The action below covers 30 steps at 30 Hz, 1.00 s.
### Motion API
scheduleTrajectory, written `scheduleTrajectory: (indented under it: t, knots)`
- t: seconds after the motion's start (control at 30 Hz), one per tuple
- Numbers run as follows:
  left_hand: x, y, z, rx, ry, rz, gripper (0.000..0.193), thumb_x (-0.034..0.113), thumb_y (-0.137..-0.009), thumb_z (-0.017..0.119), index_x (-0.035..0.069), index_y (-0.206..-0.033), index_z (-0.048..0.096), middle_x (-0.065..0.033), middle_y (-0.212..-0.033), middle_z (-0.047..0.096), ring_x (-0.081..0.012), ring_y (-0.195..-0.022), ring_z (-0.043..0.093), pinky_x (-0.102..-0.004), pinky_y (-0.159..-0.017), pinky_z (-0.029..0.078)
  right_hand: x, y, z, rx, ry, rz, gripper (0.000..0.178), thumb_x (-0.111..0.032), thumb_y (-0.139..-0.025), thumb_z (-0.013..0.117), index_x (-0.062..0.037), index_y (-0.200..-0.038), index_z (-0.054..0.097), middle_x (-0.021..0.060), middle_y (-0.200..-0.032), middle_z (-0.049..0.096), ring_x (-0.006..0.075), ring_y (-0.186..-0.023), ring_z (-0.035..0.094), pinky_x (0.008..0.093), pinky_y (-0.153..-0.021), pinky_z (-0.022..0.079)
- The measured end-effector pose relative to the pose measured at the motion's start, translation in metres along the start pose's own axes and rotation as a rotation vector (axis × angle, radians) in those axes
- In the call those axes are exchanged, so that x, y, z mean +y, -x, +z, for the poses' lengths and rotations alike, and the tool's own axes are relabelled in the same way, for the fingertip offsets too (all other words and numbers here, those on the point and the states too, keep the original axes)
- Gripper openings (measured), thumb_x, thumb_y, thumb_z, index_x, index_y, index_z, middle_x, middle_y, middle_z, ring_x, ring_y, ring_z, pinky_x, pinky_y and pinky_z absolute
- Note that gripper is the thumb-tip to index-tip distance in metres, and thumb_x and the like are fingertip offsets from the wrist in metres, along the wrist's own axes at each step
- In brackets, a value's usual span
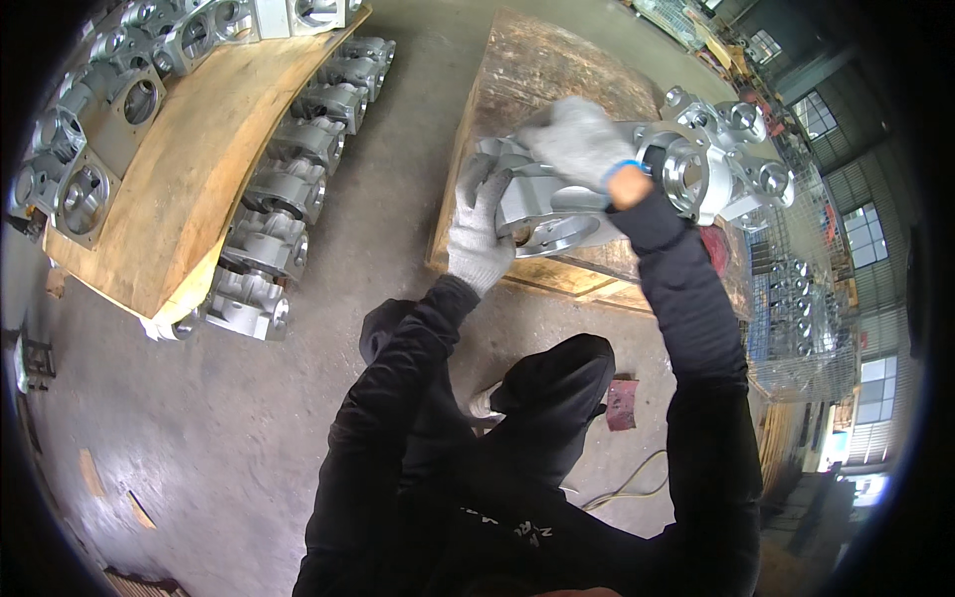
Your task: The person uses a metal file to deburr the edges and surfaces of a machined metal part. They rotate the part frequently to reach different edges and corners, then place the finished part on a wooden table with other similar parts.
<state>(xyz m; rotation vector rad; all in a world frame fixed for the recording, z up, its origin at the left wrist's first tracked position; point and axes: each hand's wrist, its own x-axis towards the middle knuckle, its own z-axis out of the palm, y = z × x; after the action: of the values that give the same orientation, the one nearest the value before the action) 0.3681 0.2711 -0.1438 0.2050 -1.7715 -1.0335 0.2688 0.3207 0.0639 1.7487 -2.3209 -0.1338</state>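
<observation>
Below you, your black-trousered legs [537, 398] bend, with a curved dark-red flat piece [622, 405] and a thin pale cord [625, 495] on the grey concrete floor [328, 398] to their right. Ahead, your left hand [479, 239], in a pale grey knit glove, has its fingers clamped on the left end of a silver metal casting with round openings [542, 199], which lies on the near part of a worn brown wooden worktop [557, 60]. Your right hand [577, 144], gloved alike, is over the casting's top; it is blurred, so you cannot tell whether its fingers are apart or together. Just right sits a silver ring-shaped housing [686, 174]. Leftward, more silver castings [288, 184] line a bowed plywood sheet [199, 149]. Farther right stands a wire-mesh cage [796, 338].
</observation>
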Motion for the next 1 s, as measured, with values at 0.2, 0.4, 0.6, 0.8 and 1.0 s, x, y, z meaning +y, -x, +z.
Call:
scheduleTrajectory:
  t: [0.2, 0.4, 0.6, 0.8, 1.0]
  knots:
    - [-0.002, -0.001, 0.001, 0.029, -0.034, -0.007, 0.074, -0.005, -0.072, 0.078, 0.012, -0.141, 0.057, -0.0197, -0.151, 0.043, -0.0448, -0.144, 0.042, -0.0484, -0.116, 0.045, -0.010, 0.001, 0.000, -0.033, -0.439, 0.378, 0.030, -0.029, -0.087, 0.063, -0.0089, -0.100, 0.081, 0.0237, -0.093, 0.074, 0.0388, -0.093, 0.074, 0.0438, -0.087, 0.060]
    - [0.001, -0.001, -0.001, -0.005, -0.043, -0.034, 0.072, -0.004, -0.074, 0.074, 0.011, -0.142, 0.054, -0.0188, -0.151, 0.041, -0.0434, -0.146, 0.041, -0.0483, -0.118, 0.044, -0.020, 0.000, -0.004, -0.035, -0.367, 0.266, 0.027, -0.028, -0.087, 0.065, -0.0105, -0.099, 0.082, 0.0223, -0.094, 0.074, 0.0379, -0.091, 0.074, 0.0427, -0.089, 0.059]
    - [-0.001, 0.002, 0.000, -0.044, -0.009, -0.088, 0.079, 0.005, -0.070, 0.088, 0.014, -0.141, 0.055, -0.0196, -0.152, 0.040, -0.0440, -0.146, 0.038, -0.0485, -0.119, 0.042, -0.017, -0.007, -0.005, -0.085, -0.137, 0.161, 0.025, -0.026, -0.084, 0.066, -0.0132, -0.097, 0.083, 0.0165, -0.097, 0.076, 0.0370, -0.093, 0.073, 0.0431, -0.086, 0.059]
    - [-0.004, 0.000, 0.001, -0.028, -0.054, -0.024, 0.084, 0.000, -0.075, 0.079, 0.014, -0.150, 0.045, -0.0218, -0.154, 0.035, -0.0428, -0.145, 0.041, -0.0462, -0.117, 0.044, -0.013, -0.016, -0.004, -0.121, -0.193, -0.025, 0.026, -0.021, -0.081, 0.069, -0.0127, -0.102, 0.083, 0.0173, -0.097, 0.076, 0.0353, -0.093, 0.074, 0.0433, -0.088, 0.059]
    - [0.005, 0.007, 0.003, 0.145, -0.034, -0.199, 0.101, 0.003, -0.080, 0.075, 0.005, -0.162, 0.016, -0.0274, -0.156, 0.032, -0.0413, -0.140, 0.050, -0.0423, -0.113, 0.047, 0.003, -0.021, 0.008, -0.195, -0.293, 0.024, 0.027, -0.023, -0.085, 0.068, -0.0139, -0.105, 0.083, 0.0164, -0.101, 0.077, 0.0355, -0.096, 0.074, 0.0447, -0.088, 0.058]
